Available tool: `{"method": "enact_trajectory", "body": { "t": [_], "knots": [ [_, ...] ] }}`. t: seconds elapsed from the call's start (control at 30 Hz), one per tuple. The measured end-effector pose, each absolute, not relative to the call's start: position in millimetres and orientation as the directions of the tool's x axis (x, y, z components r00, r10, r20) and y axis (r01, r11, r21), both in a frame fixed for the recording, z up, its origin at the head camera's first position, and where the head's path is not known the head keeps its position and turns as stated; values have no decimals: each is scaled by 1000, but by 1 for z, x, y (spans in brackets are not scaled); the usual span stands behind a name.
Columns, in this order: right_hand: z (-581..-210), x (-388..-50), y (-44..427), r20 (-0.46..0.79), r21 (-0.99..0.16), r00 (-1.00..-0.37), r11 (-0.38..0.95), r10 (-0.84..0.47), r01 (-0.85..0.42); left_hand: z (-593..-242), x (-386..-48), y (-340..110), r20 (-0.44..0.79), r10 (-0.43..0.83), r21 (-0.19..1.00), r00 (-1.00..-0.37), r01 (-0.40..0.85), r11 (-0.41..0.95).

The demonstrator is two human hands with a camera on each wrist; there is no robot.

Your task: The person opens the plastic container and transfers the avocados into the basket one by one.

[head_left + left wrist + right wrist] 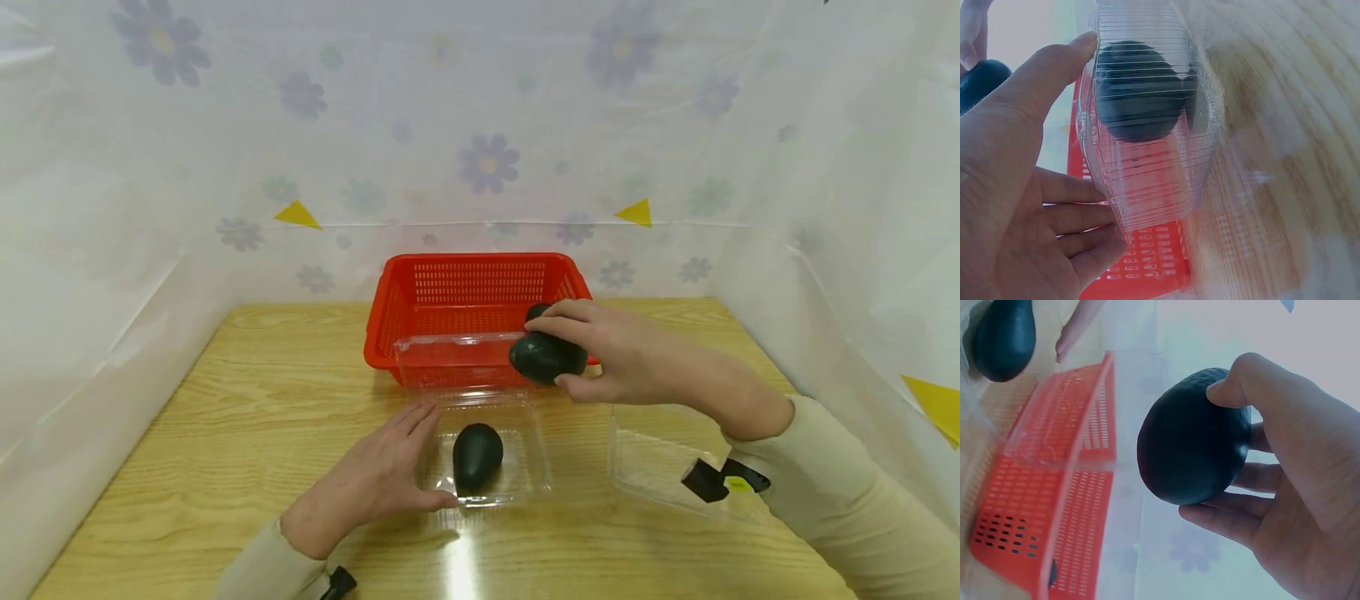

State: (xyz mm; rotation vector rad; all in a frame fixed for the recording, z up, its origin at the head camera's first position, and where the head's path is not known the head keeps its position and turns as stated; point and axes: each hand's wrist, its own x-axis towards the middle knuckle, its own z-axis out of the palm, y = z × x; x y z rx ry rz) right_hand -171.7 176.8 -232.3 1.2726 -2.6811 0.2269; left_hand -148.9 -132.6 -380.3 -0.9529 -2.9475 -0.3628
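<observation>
A dark green avocado [547, 357] is held above the table in my right hand [626, 354], thumb on one side and fingers on the other, as the right wrist view [1194, 440] also shows. Below and to its left sits a clear plastic clamshell container [528, 442], its lid [457, 362] raised toward the basket. One avocado [477, 458] lies in the container's base. My left hand [375, 467] rests against the container's left side with extended fingers; its thumb touches the front rim [1088, 69].
Behind the container stands a red perforated basket [382, 321]. Another dark avocado [536, 312] shows in its right part, mostly hidden by my right hand. A second clear plastic container [652, 467] lies on the wooden table [225, 433] under my right forearm. White flowered sheeting encloses the table.
</observation>
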Motion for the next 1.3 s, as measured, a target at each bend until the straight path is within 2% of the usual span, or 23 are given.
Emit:
{"method": "enact_trajectory", "body": {
  "t": [0.23,0.7,1.13,1.3],
  "knots": [
    [-221,-180,177,205,-83,-669,668,-715,-740,-381,-149,-133,90,572,218,-816,576,788],
    [-208,-203,179,180,-123,-719,710,-672,-694,-381,-148,-134,90,576,216,-812,581,785],
    [-221,-239,174,199,-97,-773,773,-603,-627,-382,-147,-134,107,580,229,-807,588,776],
    [-231,-252,172,171,-135,-793,783,-585,-607,-381,-147,-134,123,587,214,-801,598,772]
  ]
}}
